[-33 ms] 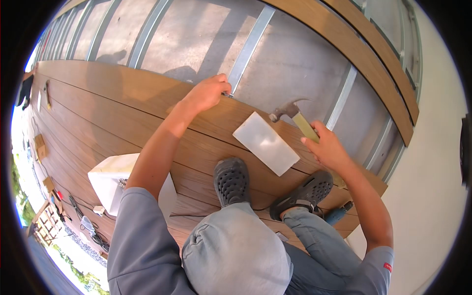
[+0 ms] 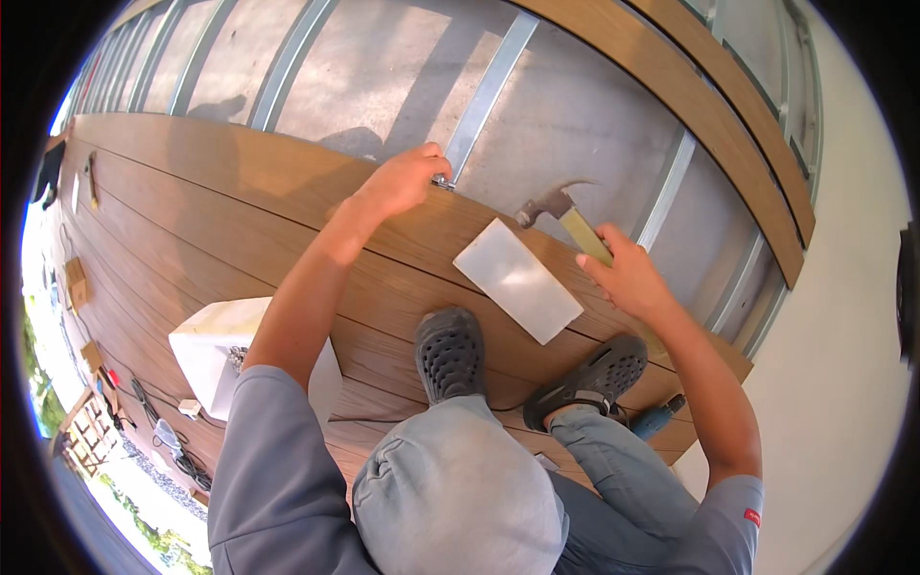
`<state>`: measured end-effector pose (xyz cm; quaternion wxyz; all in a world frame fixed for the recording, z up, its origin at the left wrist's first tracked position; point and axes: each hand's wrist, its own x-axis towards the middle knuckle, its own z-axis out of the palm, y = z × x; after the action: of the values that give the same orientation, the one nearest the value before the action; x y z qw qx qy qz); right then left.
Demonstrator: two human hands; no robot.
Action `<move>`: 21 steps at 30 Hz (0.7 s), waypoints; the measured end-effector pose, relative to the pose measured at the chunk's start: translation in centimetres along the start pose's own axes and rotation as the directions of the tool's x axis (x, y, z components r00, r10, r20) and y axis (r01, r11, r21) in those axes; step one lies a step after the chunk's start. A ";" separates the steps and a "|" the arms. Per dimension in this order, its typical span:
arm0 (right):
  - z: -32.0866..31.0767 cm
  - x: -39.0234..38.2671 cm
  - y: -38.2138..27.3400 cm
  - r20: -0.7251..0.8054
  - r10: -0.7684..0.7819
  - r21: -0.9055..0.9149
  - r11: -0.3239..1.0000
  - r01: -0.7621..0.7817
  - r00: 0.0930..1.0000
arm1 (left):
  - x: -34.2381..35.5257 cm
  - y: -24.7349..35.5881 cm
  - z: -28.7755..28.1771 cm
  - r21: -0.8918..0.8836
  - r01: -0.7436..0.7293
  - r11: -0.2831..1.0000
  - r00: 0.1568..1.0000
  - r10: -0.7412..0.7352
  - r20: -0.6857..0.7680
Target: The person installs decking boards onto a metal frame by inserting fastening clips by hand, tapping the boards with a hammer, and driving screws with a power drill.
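My left hand (image 2: 407, 179) is closed at the far edge of the outermost brown deck board (image 2: 278, 158). Its fingertips pinch a small metal clip (image 2: 443, 181), which sits where the board edge meets a metal joist (image 2: 494, 86). Part of the clip is hidden by the fingers. In my right hand (image 2: 628, 273) is a claw hammer (image 2: 581, 230), gripped by its yellowish handle. The hammer's head is raised to the right of the clip, apart from it. Between my arms, a pale rectangular block (image 2: 517, 281) lies on the boards.
My dark clogs (image 2: 450, 355) stand on the decking. Left of them is a white container (image 2: 216, 331) with small metal pieces. A blue power drill (image 2: 656, 417) lies near my right foot. Two loose boards (image 2: 671, 77) rest across the joists, beside a pale wall (image 2: 843, 287).
My right hand and the hammer have shifted slightly left and farther from me. My left hand stays at the board edge, and a little more of the clip shows.
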<state>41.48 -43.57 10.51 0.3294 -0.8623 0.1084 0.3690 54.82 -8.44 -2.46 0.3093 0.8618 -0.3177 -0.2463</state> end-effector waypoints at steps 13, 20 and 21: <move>1.6 11.4 -11.0 0.124 -0.162 -0.133 0.975 0.178 0.979 | -5.7 -5.2 0.7 0.296 0.180 0.938 0.753 0.062 -0.655; 1.1 12.4 -11.0 0.187 -0.076 -0.024 0.996 0.082 0.979 | -5.2 -5.5 0.6 0.280 0.156 0.947 0.738 0.077 -0.670; 0.7 12.6 -11.5 0.178 -0.079 -0.044 0.995 0.088 0.981 | -5.2 -5.6 0.5 0.283 0.151 0.947 0.739 0.082 -0.669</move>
<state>54.92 -33.67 6.87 0.3307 -0.8383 0.0332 0.4321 53.23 -1.63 -5.46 0.2550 0.9363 -0.2037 0.1300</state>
